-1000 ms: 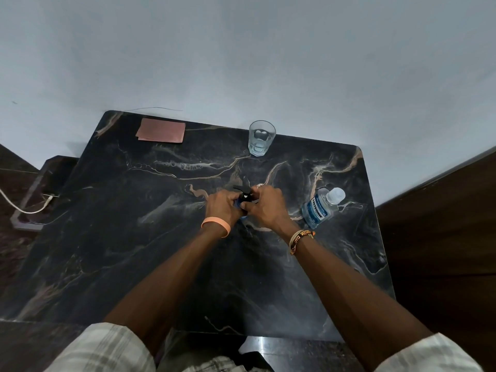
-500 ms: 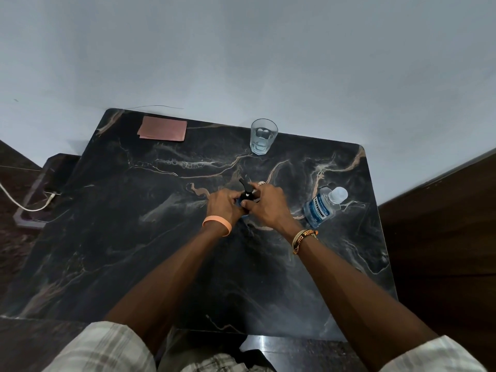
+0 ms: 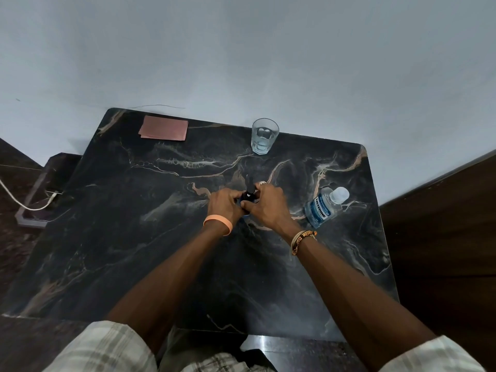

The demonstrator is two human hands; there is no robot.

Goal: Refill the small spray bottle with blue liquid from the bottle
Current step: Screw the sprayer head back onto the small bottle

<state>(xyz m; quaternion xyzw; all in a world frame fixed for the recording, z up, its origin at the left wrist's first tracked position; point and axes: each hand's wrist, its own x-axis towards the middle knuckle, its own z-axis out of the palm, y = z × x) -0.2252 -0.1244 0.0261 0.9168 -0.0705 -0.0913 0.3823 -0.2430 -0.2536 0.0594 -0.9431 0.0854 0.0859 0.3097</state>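
Fingers of both hands close around the small spray bottle (image 3: 248,196) near the middle of the dark marble table (image 3: 134,237): the left hand (image 3: 224,201) wraps its lower body, and the right hand (image 3: 265,202) pinches its black top. That bottle stands roughly upright, its dark nozzle pointing away toward the far edge. Only the black cap and a sliver of blue beneath show; the hands hide its body, so its fill level cannot be told. To the right, the clear bottle (image 3: 323,208) with a blue label leans with its white cap toward the far right; bluish liquid shows inside. A glass (image 3: 264,135) at the far edge holds some clear liquid. A pinkish cloth (image 3: 163,128) lies flat at the far left.
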